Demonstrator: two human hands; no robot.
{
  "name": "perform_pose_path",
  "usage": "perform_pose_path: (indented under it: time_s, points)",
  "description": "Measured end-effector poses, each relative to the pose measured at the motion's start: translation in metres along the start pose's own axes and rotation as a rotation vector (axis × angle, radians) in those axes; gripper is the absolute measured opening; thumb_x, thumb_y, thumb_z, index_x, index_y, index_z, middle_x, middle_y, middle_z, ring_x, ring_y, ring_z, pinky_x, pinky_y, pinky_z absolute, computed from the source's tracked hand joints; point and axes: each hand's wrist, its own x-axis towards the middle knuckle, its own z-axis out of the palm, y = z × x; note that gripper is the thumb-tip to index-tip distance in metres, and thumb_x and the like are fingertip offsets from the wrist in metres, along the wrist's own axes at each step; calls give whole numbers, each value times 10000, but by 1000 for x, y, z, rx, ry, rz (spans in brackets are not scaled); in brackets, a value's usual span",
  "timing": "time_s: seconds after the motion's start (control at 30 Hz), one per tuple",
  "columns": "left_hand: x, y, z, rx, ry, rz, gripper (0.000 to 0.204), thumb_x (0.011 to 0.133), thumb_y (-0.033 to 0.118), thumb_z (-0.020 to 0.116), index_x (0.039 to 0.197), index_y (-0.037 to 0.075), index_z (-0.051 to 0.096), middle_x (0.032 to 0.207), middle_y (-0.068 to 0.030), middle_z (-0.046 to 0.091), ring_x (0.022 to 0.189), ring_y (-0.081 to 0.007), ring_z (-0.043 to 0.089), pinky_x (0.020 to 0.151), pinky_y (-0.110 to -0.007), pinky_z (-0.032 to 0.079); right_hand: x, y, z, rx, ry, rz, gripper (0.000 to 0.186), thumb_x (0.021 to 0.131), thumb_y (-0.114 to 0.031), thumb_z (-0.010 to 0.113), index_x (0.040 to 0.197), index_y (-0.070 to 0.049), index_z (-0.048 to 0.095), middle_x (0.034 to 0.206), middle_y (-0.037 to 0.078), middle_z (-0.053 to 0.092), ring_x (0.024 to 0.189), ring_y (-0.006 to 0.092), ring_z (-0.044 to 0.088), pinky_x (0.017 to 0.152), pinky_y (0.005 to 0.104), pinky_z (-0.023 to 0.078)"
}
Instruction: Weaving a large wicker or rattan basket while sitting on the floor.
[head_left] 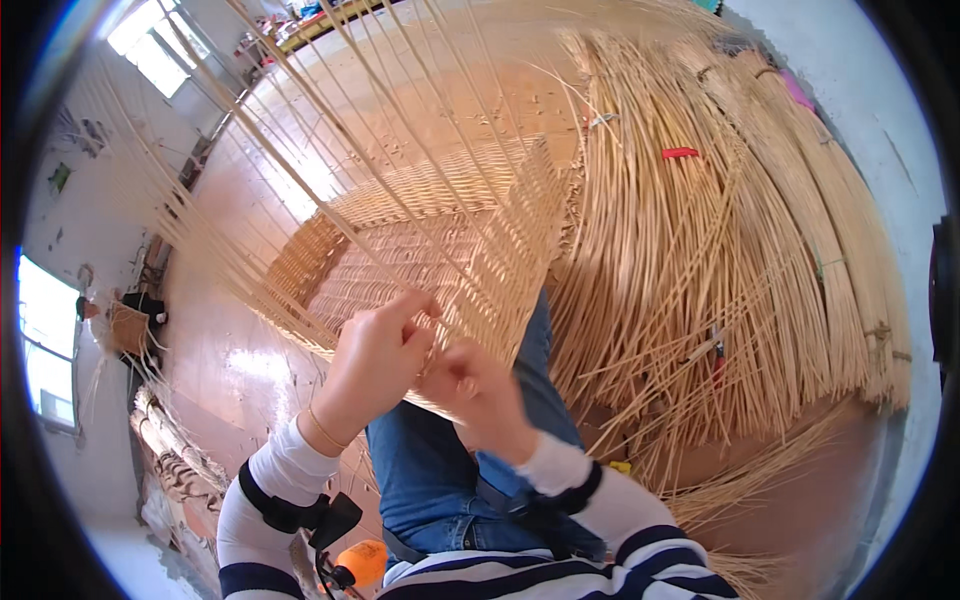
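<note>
A partly woven rectangular wicker basket [400, 255] rests at my lap, its long upright rods [330, 125] fanning out far above the walls. At the near wall, my left hand [385, 350] is closed with fingers curled, pinching a pale wicker rod at the weave. Just to its right, my right hand [478, 392] is closed too, fingers bent in against the same wall and slightly blurred. What lies between the right fingers is hidden.
Large bundles of straw-coloured rods [680, 240] cover the floor at right, with a red-handled tool [680, 153] on them. Another person [125, 320] is by the left window. An orange round object [364, 562] is near my left side.
</note>
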Motion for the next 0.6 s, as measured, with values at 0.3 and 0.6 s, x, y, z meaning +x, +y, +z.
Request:
perform_pose_path:
  time_s: [0.3, 0.6]
  points:
    - [6, -4, 15, 225, 93, 108, 317, 800, 105, 639, 1114, 65, 643, 701, -145, 639, 633, -260, 642, 625, -356, 502, 106, -26, -72, -73, -72, 363, 332, 884, -270, 689, 1028, -29, 512, 653, 2, 555, 517, 80, 515, 465, 220, 407]
    - [14, -17, 38, 432, 223, 82, 258, 876, 254, 568, 743, 33, 569, 612, -211, 594, 591, -409, 610, 563, -504, 482, 165, -63, -32, -908, -368, -1083, 505, 894, -106, 617, 1353, -82, 407, 910, 42, 587, 805, 147, 580, 699, 272, 491]
